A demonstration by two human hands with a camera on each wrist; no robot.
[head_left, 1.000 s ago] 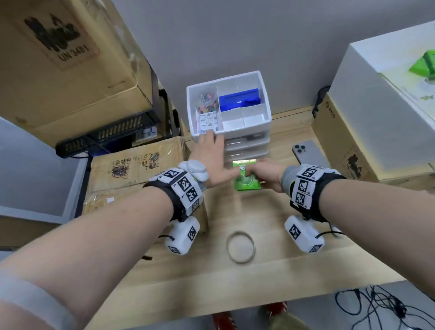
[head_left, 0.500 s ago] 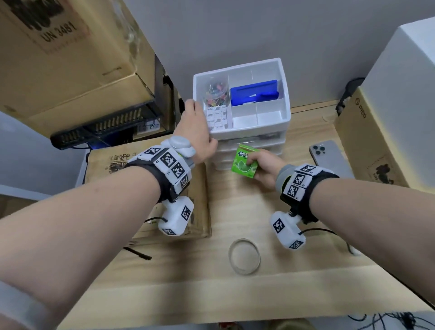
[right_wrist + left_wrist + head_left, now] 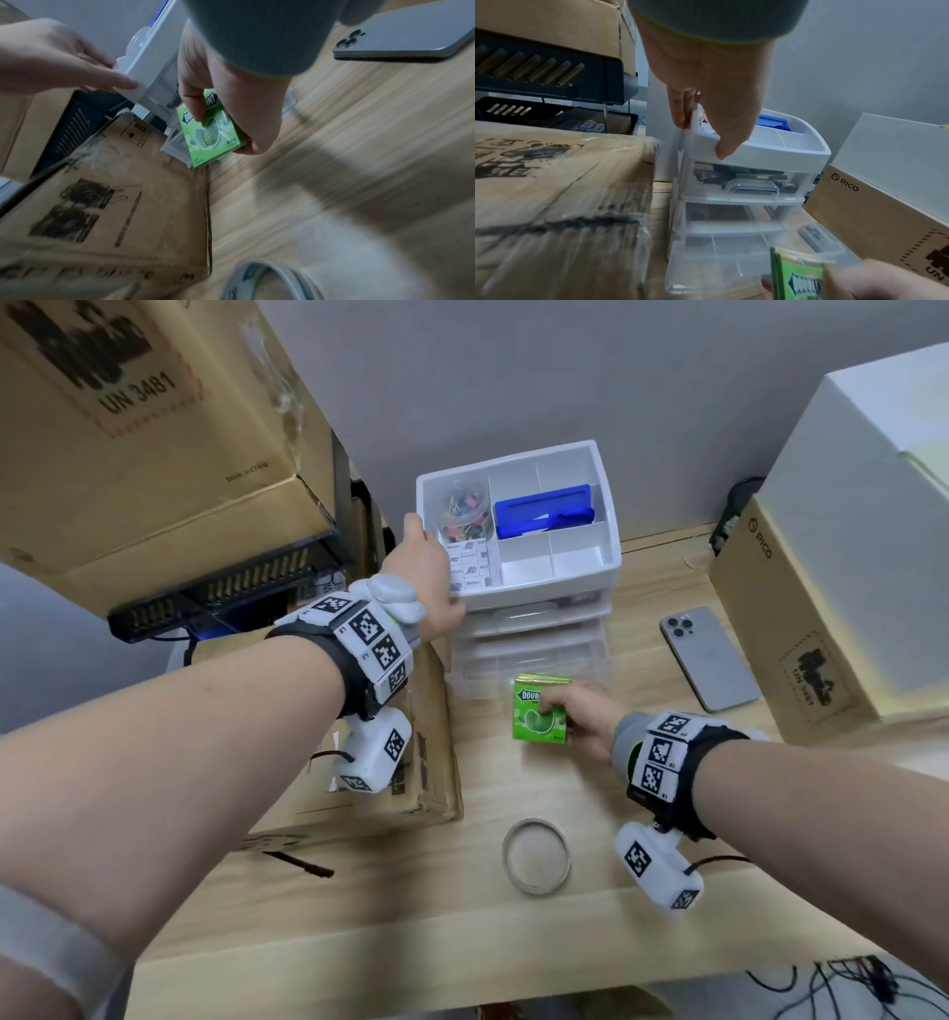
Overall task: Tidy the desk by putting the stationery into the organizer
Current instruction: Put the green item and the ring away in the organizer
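A white organizer (image 3: 539, 597) with a compartment tray on top and clear drawers below stands against the wall. My left hand (image 3: 436, 567) grips its top left corner, thumb on the front wall (image 3: 782, 154), fingers down the side. The bottom drawer (image 3: 731, 261) is pulled out. My right hand (image 3: 562, 711) holds a green gum box (image 3: 534, 719) flat over that drawer; the thumb lies on its printed face (image 3: 205, 146). The tray holds a jar of clips (image 3: 462, 510), a blue case (image 3: 544, 510) and a notes pack (image 3: 470, 564).
A tape ring (image 3: 535, 856) lies on the wooden desk near the front. A grey phone (image 3: 711, 657) lies face down to the right of the organizer. Cardboard boxes stand to the left (image 3: 380, 803) and right (image 3: 785, 629). A thin black stick (image 3: 300, 862) lies at the front left.
My left hand went from the organizer's front to its top left corner. My right hand lifted the green box, then brought it down flat over the pulled-out bottom drawer.
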